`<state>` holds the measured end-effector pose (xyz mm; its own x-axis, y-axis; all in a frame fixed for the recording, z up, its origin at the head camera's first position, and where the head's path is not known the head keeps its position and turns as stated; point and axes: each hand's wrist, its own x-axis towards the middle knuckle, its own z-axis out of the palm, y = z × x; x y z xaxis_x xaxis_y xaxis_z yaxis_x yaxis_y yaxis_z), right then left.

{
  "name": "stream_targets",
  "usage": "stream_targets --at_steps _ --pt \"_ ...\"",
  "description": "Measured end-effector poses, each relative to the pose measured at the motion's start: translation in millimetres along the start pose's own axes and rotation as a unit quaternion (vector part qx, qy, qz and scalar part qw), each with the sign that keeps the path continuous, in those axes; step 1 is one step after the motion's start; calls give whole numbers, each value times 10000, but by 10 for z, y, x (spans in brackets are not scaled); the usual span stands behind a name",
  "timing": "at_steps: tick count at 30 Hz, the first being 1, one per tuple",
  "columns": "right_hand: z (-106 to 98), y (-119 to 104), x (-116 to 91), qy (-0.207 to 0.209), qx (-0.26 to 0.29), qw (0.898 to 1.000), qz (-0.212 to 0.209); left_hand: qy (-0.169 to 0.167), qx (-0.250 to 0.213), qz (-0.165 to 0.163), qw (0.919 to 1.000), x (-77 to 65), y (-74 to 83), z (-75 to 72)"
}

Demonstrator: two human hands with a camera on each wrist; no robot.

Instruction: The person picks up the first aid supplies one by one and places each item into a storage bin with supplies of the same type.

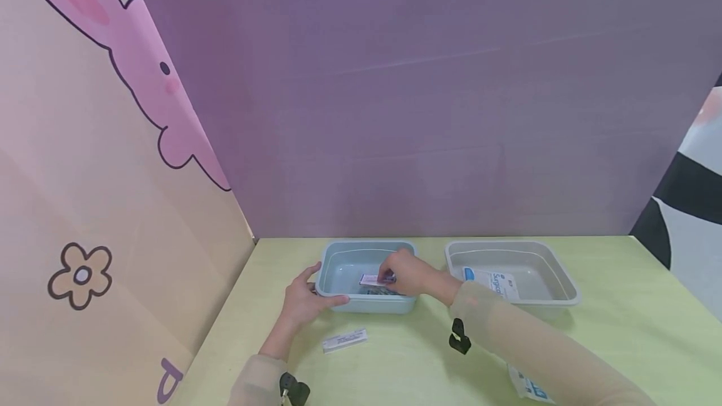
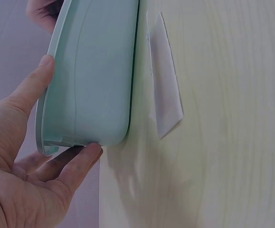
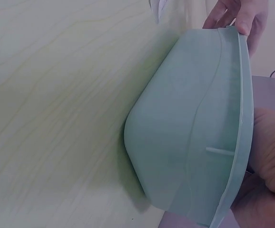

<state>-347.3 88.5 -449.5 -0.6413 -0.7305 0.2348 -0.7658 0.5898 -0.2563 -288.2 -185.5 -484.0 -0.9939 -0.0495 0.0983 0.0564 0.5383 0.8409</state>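
Note:
A light blue plastic bin (image 1: 372,305) stands on the table. My left hand (image 1: 301,299) grips its left end, thumb on the rim and fingers against the end wall, as the left wrist view also shows. Inside the bin, my right hand (image 1: 410,273) pinches a small white-and-purple box (image 1: 369,280) with curled fingers. Beside that box lies a dark, shiny packet (image 1: 376,291), partly behind the front rim. In the right wrist view the bin wall (image 3: 175,118) hides the right fingertips. A slim white printed box (image 1: 345,340) lies on the table in front of the bin.
To the right is a grey bin (image 1: 544,275) holding a white-and-blue packet (image 1: 493,282) marked "Surgical". Another white-and-blue packet (image 1: 529,387) lies near the front, partly covered by the right sleeve. A purple wall (image 1: 423,111) rises behind the table.

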Motion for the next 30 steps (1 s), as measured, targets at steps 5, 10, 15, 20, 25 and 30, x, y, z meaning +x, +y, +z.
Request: stream_targets --at_steps 5,10,15,20,25,30 --pt "-7 -30 -8 -15 53 10000 69 -9 15 19 10000 -17 12 6" --pt "-13 -190 -6 242 397 9988 -127 -19 38 -32 10000 -19 8 -6" --pt "-19 -491 -27 641 816 9916 -777 -66 -11 -37 10000 7 -6 -6" --pt "-4 -790 -77 464 983 9852 -1326 -47 38 -16 10000 29 8 -20" --pt "78 -941 -136 22 880 9834 -1586 16 25 -16 10000 26 -7 -25" --pt "188 -986 -199 -203 584 9848 -1623 -20 -20 0 10000 16 -24 -12"
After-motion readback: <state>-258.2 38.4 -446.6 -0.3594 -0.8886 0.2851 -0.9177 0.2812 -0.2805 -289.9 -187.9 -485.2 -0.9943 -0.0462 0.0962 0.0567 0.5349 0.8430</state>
